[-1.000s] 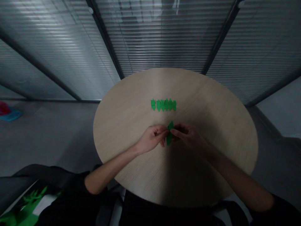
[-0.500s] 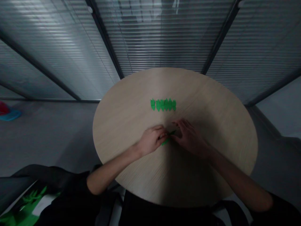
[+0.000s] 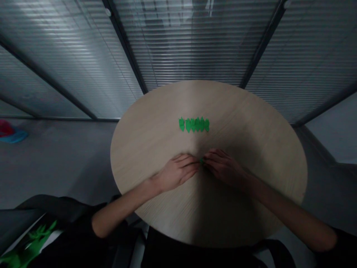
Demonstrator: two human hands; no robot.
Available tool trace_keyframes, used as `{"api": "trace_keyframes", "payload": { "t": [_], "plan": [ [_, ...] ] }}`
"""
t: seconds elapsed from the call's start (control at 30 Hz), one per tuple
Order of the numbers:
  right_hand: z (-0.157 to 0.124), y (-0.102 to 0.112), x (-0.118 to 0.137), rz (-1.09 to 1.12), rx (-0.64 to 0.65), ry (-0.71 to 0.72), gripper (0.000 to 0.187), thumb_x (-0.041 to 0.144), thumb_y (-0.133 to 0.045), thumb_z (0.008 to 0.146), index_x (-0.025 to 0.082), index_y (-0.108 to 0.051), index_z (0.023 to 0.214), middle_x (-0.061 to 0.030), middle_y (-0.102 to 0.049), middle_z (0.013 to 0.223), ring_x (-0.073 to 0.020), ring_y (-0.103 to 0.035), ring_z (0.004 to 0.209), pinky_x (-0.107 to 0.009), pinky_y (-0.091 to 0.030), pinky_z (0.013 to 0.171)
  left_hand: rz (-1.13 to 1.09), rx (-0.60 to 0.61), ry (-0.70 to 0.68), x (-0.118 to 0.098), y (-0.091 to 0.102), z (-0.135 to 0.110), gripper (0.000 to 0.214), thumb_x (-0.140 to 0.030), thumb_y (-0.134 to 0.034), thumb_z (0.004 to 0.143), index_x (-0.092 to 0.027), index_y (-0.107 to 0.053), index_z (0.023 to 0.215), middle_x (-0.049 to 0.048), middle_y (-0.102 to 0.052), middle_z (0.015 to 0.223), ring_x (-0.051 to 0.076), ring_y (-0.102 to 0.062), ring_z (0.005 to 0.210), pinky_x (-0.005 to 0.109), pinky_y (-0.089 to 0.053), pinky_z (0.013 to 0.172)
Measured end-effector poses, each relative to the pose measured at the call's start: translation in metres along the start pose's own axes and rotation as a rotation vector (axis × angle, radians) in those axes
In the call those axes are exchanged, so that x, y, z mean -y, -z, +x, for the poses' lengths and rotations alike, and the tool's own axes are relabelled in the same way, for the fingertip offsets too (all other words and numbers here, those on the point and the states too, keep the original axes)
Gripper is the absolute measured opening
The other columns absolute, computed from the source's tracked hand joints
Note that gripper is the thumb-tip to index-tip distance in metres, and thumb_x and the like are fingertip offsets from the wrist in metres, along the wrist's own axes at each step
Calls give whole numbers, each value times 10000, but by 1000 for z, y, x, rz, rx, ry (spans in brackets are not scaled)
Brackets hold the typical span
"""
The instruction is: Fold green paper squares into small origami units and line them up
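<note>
A small green piece of what looks like folded paper point(image 3: 201, 160) lies between my hands over the middle of the round table point(image 3: 156, 130); most of it is covered by fingers. My left hand point(image 3: 180, 171) is closed, its fingertips pressed together on the left side of the piece. From the other side, my right hand point(image 3: 223, 165) pinches it with bunched fingers. Farther back, several similar green folded pieces point(image 3: 197, 124) lie side by side in a row, the leftmost slightly apart.
At the lower left an open dark bag point(image 3: 23, 238) holds green things and something white. A red and blue object point(image 3: 12, 136) rests on the floor at far left. Glass panels with blinds point(image 3: 192, 48) stand behind the table.
My left hand's fingers have straightened and come flatter; my right hand's fingers have drawn together. Less of the green piece shows between them. The row has stayed in place.
</note>
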State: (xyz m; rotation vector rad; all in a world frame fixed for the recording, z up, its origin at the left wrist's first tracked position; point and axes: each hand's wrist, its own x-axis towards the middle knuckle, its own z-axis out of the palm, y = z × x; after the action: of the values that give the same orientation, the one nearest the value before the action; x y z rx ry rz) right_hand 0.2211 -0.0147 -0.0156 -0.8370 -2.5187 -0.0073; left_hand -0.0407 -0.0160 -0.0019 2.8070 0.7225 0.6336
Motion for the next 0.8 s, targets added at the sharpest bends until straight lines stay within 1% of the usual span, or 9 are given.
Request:
{"api": "trace_keyframes", "payload": {
  "t": [0.07,0.1,0.2,0.3,0.37,0.43,0.53,0.63,0.8],
  "plan": [
    [-1,-3,-1,39,-3,9,241,130,-562,1034,181,-774,1137,-113,-769,1094,-256,-681,1066,-432,-581,1002,36,10,-26,-2,1,-6,340,-297,-450,1123,-148,-698,1301,111,-743,1293,235,-672,1210,429,-558,1082],
    [-2,-4,-2,51,-1,6,256,122,-557,1033,176,-764,1175,-109,-769,1076,-251,-686,1054,-429,-584,1003,48,13,-31,-3,1,-8,341,-301,-456,1121,-149,-698,1307,112,-738,1315,238,-667,1231,434,-551,1098],
    [-4,-4,-3,56,22,9,319,104,-534,1035,168,-729,1280,-108,-769,1099,-247,-699,1062,-451,-570,1057,63,15,-40,-3,0,-12,350,-307,-456,1120,-151,-686,1334,109,-733,1345,237,-661,1258,434,-534,1124],
    [-7,2,0,51,80,26,316,132,-517,1051,184,-734,1275,-115,-761,1239,-255,-697,1131,-458,-575,1060,61,36,-53,-2,0,-11,365,-306,-461,1118,-135,-653,1377,104,-735,1354,239,-658,1269,425,-531,1128],
    [-11,7,5,48,109,9,323,199,-526,1067,161,-700,1336,-128,-742,1315,-282,-677,1205,-490,-562,1089,66,55,-57,-2,0,-10,385,-317,-466,1116,-114,-635,1395,110,-730,1368,247,-652,1282,425,-529,1131],
    [-15,11,11,60,128,-23,412,270,-556,1067,146,-618,1455,-143,-707,1397,-299,-639,1298,-531,-512,1159,77,66,-57,-1,0,-9,415,-351,-474,1113,-101,-622,1409,122,-715,1395,258,-638,1310,430,-518,1145],
    [-21,14,17,62,164,-55,504,285,-525,1084,164,-493,1572,-128,-627,1525,-294,-562,1420,-567,-437,1225,113,71,-48,-2,-1,-8,471,-417,-489,1105,-95,-611,1427,138,-679,1451,273,-609,1360,439,-498,1163],
    [-23,13,21,49,180,-85,503,288,-515,1090,172,-488,1578,-118,-616,1542,-294,-544,1447,-574,-414,1238,166,85,-39,-4,0,-9,479,-430,-478,1108,-100,-620,1425,127,-679,1457,280,-598,1373,443,-481,1165],
    [-22,13,25,36,156,-130,475,281,-532,1084,215,-528,1554,-101,-638,1521,-293,-552,1447,-584,-405,1238,231,101,-9,-14,5,-19,435,-364,-424,1127,-120,-629,1423,106,-683,1459,268,-585,1388,453,-460,1160]
  ]
}}
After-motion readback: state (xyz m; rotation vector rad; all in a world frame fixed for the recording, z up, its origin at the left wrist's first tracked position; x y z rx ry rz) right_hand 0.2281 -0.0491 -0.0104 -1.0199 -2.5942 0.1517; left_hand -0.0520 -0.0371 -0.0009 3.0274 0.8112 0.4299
